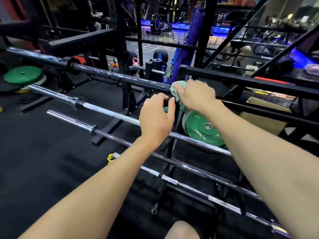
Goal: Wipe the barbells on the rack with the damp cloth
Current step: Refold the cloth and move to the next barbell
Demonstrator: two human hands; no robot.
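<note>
Several barbells lie side by side on a low black rack [166,145]. The top barbell [110,75] is dark and scuffed, running from upper left to the centre. My right hand [196,95] grips a pale green cloth [175,91] wrapped around this bar. My left hand [156,116] hovers just left of the cloth with curled fingers, thumb and fingertips at a black rack upright; whether it pinches anything is unclear. A chrome barbell [96,107] lies below, then a darker one [110,136], and another chrome one [179,182] nearest me.
A green weight plate [202,130] leans behind the rack under my right wrist. Another green plate [22,75] lies at far left on the black rubber floor. Black frame rails [259,81] and a cardboard box [265,116] stand to the right. My knee [183,230] shows at the bottom.
</note>
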